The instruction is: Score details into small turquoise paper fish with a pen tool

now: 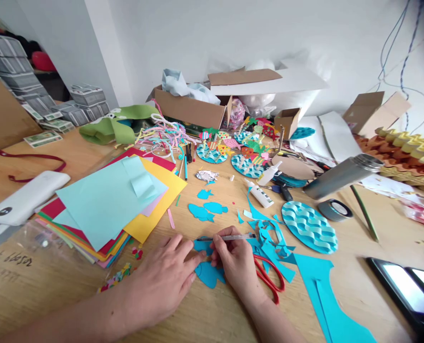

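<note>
My right hand [235, 259] grips a slim pen [240, 237] and rests on the table. My left hand [165, 271] lies flat, fingers stretched out, with its fingertips at blue paper fish. One blue fish cutout [210, 275] shows below the fingertips; another blue piece [202, 245] is partly covered by my hands. Beside my right wrist are red-handled scissors [271, 276], their blades hidden. Further up lie more blue fish cutouts [215, 207] and a white fish with drawn lines [207, 176].
Coloured paper sheets [101, 205] are stacked at left. Blue scraps [272, 238], a wavy blue disc [310, 226], glue bottles [261, 194] and a metal flask [340, 176] stand or lie at right. Fish-decorated discs [212, 153] and a cardboard box [190, 108] are behind.
</note>
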The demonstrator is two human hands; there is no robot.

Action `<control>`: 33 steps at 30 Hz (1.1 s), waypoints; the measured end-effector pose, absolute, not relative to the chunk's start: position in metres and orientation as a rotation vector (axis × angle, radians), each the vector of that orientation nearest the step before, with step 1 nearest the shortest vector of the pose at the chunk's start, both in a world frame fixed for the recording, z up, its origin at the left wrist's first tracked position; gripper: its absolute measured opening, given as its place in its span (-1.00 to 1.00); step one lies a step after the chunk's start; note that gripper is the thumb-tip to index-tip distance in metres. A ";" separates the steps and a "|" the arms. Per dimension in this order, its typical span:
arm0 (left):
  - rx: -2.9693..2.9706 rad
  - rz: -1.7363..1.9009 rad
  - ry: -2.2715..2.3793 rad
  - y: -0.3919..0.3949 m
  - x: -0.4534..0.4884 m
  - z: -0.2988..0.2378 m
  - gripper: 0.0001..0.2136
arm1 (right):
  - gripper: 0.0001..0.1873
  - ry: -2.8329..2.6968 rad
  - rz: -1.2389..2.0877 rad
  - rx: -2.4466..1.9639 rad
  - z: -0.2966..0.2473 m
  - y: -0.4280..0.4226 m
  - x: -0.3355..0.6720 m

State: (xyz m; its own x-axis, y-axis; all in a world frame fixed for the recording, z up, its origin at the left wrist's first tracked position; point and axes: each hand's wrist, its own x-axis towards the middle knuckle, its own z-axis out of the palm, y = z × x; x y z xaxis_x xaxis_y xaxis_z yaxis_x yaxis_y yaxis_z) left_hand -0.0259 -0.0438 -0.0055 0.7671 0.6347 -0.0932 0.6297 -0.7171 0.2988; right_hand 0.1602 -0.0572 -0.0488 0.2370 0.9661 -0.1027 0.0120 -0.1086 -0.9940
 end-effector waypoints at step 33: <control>2.656 0.039 0.982 -0.044 -0.027 -0.003 -0.67 | -0.58 -0.983 1.066 -1.432 -0.047 -0.057 0.159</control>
